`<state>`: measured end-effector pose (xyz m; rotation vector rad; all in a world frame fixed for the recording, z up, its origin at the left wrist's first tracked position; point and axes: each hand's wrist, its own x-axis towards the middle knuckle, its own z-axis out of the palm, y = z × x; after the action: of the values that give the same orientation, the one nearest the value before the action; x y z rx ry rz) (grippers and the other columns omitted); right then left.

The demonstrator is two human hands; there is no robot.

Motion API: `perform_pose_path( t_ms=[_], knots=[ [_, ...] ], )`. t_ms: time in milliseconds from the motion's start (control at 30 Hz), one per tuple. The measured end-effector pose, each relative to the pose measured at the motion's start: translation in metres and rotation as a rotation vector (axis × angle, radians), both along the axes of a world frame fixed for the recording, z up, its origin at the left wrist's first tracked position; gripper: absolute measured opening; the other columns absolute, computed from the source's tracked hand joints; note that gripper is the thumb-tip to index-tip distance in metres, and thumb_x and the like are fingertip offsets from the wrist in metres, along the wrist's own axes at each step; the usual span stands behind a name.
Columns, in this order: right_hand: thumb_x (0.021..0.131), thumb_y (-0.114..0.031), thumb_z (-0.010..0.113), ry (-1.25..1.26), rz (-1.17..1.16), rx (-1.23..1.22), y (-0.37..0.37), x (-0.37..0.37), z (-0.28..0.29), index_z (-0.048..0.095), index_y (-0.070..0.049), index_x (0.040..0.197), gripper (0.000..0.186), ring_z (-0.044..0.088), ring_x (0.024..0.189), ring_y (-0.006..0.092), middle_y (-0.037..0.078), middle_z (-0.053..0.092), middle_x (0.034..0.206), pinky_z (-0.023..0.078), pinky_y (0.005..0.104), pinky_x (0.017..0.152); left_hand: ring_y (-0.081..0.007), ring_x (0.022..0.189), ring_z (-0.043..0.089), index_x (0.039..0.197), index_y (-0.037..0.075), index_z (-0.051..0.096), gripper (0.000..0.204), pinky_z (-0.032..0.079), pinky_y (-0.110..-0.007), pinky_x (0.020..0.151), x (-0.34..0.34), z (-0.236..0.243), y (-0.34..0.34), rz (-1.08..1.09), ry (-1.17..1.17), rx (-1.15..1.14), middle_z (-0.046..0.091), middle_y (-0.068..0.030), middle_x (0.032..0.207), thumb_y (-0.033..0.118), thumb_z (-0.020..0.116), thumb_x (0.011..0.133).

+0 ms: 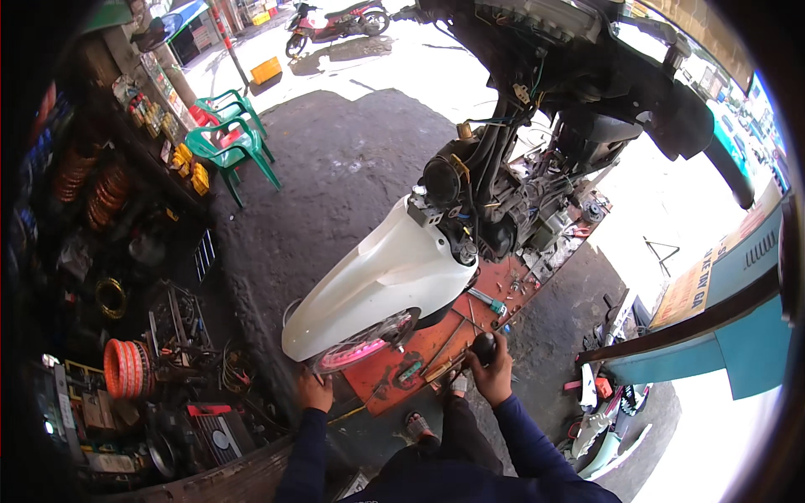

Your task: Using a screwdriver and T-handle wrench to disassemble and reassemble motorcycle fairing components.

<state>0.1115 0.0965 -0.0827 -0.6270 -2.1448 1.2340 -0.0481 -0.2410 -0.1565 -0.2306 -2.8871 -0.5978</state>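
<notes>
A white front fender (377, 285) covers a pink-rimmed wheel (360, 352) on a partly dismantled scooter (528, 176). My left hand (315, 390) is at the wheel's lower left, fingers curled at its edge; what they hold is unclear. My right hand (493, 369) grips a black rounded object (484, 347), right of the wheel and above the orange work stand (381, 390). Long metal tools and a green-and-silver tool (490, 302) lie on the stand. My sandalled feet show below.
Green plastic chairs (222, 151) stand back left. Shelves of parts, orange rims (126, 369) and a toolbox (214, 432) crowd the left. A light-blue signboard structure (742, 352) and loose body panels (604, 427) are at right. A parked scooter (335, 25) stands beyond.
</notes>
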Motion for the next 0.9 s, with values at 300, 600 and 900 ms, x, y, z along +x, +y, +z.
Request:
perform_pose_path(
  t_ms=[300, 600, 900],
  knots=[
    [0.086, -0.003, 0.058, 0.618, 0.253, -0.122, 0.117, -0.056, 0.240, 0.027, -0.002, 0.130, 0.054, 0.062, 0.069, 0.0152, 0.014, 0.063, 0.086, 0.047, 0.0233, 0.057, -0.0121, 0.076, 0.062, 0.089, -0.002, 0.066, 0.015, 0.048, -0.025, 0.069, -0.002, 0.200, 0.160, -0.739, -0.391, 0.803, 0.066, -0.0084, 0.082, 0.009, 0.066, 0.080],
    [0.085, -0.003, 0.063, 0.674, 0.216, 0.034, 0.154, -0.121, 0.266, 0.032, 0.000, 0.129, 0.054, 0.062, 0.082, 0.0144, 0.013, 0.060, 0.093, 0.049, 0.0249, 0.070, -0.0285, 0.077, 0.057, 0.095, 0.002, 0.065, 0.035, 0.047, -0.037, 0.073, -0.069, 0.219, 0.276, -0.818, 0.174, 0.292, 0.060, -0.0114, 0.078, 0.024, 0.075, 0.069],
    [0.085, -0.001, 0.062, 0.651, 0.176, 0.001, 0.147, -0.129, 0.261, 0.030, 0.001, 0.129, 0.055, 0.062, 0.084, 0.0161, 0.013, 0.059, 0.093, 0.049, 0.0255, 0.072, -0.0295, 0.074, 0.057, 0.088, 0.005, 0.068, 0.024, 0.044, -0.040, 0.067, -0.074, 0.195, 0.293, -0.681, 0.081, 0.289, 0.060, -0.0101, 0.071, 0.024, 0.070, 0.074]
  ],
)
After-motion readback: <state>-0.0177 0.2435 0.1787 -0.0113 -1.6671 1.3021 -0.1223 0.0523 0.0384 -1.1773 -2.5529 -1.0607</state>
